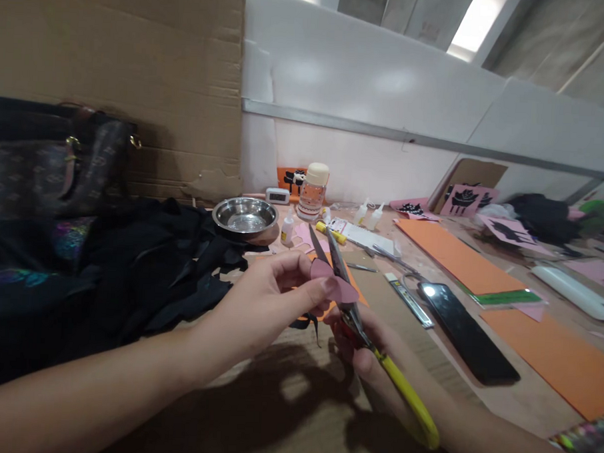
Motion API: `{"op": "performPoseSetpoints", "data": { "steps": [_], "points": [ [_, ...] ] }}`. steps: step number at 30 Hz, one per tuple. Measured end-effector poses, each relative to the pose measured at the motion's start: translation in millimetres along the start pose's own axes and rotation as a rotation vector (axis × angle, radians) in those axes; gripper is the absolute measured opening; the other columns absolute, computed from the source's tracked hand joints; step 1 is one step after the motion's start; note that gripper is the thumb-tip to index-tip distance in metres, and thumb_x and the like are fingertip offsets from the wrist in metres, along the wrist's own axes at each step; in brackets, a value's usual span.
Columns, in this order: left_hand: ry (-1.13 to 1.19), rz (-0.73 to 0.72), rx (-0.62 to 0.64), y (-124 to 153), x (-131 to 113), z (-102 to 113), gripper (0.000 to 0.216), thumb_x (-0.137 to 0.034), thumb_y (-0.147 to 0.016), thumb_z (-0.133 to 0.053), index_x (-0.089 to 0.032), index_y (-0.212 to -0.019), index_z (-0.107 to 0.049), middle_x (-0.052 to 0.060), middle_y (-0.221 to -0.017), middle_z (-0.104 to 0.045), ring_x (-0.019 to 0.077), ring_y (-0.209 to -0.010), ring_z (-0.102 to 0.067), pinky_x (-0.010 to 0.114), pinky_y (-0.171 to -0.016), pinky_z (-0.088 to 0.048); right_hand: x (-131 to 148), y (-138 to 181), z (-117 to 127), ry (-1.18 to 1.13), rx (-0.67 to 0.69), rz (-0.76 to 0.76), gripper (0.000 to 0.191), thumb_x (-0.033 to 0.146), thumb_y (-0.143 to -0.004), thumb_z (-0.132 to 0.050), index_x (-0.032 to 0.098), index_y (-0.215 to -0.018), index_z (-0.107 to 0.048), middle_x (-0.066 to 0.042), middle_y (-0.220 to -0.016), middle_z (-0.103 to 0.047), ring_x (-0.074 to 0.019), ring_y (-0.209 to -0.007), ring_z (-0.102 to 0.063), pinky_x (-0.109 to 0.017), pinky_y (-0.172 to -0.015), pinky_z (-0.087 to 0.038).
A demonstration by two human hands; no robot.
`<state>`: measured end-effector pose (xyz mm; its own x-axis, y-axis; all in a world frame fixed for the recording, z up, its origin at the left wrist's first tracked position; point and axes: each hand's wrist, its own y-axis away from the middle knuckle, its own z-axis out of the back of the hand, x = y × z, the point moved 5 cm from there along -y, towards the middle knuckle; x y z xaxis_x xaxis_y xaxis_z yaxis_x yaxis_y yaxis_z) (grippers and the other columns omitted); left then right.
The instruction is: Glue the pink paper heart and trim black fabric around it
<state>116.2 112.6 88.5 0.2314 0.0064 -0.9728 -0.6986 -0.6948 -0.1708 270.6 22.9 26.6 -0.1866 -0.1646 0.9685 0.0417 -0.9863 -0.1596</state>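
Observation:
Between thumb and fingers, my left hand [274, 285] pinches a small rounded piece of pink paper [345, 292]. My right hand [371, 343] is wrapped round a pair of scissors [348, 305] with yellow handles. Their blades are spread and point away from me, with the pink paper lying between and against them. Part of the handles is hidden by my right fingers. Beneath the hands lie an orange sheet [357, 286] and a thin black strip [308, 322] on the table.
A steel bowl [245, 214], glue bottle [286, 227] and clear drinking bottle [313, 190] stand behind my hands. Black cloth [180, 268] and a brown bag [95, 157] lie left. Right are a box cutter [409, 300], black phone [470, 334] and orange sheets [461, 257].

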Motion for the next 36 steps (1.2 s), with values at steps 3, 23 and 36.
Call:
{"op": "performPoseSetpoints", "data": {
  "steps": [3,23,36],
  "points": [
    [0.003,-0.003,0.012,-0.3,-1.1,0.0,0.018,-0.032,-0.095,-0.073,-0.018,-0.086,-0.067,0.0,-0.088,-0.074,0.012,-0.079,-0.068,0.024,-0.076,-0.055,0.9,-0.6,0.5,0.024,0.018,0.015,0.052,0.072,-0.087,-0.066,0.03,-0.117,-0.07,-0.002,-0.084,-0.054,-0.0194,-0.072,-0.052,-0.031,-0.065,-0.052],
    [0.034,0.024,0.017,-4.8,-11.6,3.6,0.016,-0.026,-0.093,-0.075,-0.019,-0.084,-0.063,0.001,-0.088,-0.08,0.0097,-0.075,-0.07,0.021,-0.074,-0.057,11.0,-7.4,8.1,-0.003,-0.036,-0.001,0.046,0.065,-0.093,-0.064,0.024,-0.116,-0.064,-0.002,-0.085,-0.058,-0.016,-0.068,-0.053,-0.027,-0.06,-0.048],
    [-0.438,-0.229,-0.132,12.6,-83.2,31.1,0.01,-0.03,-0.093,-0.072,-0.023,-0.09,-0.078,-0.001,-0.09,-0.079,0.0149,-0.085,-0.07,0.025,-0.078,-0.052,115.7,-43.0,3.9,0.021,-0.172,0.25,0.037,0.047,-0.093,-0.076,0.029,-0.122,-0.063,-0.002,-0.094,-0.066,-0.0167,-0.075,-0.062,-0.03,-0.065,-0.054]
  ]
}}
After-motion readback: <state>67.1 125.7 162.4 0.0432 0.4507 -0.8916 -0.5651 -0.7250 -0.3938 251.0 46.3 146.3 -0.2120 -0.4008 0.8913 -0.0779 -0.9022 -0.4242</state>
